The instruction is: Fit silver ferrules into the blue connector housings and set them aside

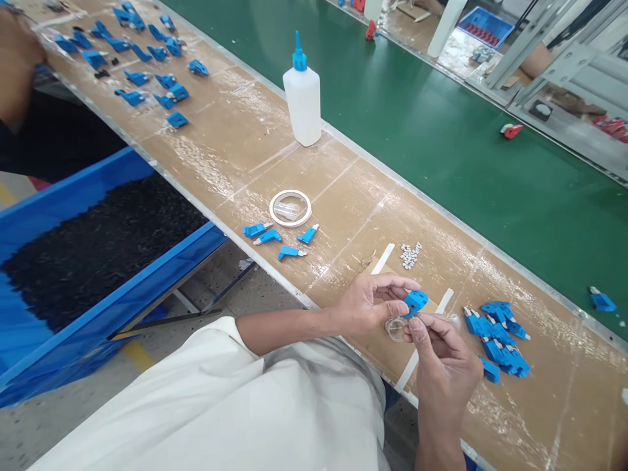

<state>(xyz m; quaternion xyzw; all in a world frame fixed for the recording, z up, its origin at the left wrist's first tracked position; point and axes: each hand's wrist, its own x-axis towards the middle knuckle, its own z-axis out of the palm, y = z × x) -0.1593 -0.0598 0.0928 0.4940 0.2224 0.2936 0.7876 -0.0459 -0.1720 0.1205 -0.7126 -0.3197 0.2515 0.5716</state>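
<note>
Between the thumb and fingers of my left hand (369,305) is a small blue plastic part (416,301), held just above the table's front edge. My right hand (444,356) pinches close against the lower end of that part; whatever lies between its fingertips is too small to make out. A clear round dish (395,329) shows partly behind my hands. To the right of my right hand lies a pile of similar blue parts (500,340). Beyond my hands sits a cluster of tiny pale pieces (410,256).
A white squeeze bottle (303,104) stands by the green conveyor belt (422,124). Nearer are a white tape ring (290,223) and several blue parts (288,252). A blue bin (59,196) of black pieces is at left, beside another person's arm (17,65).
</note>
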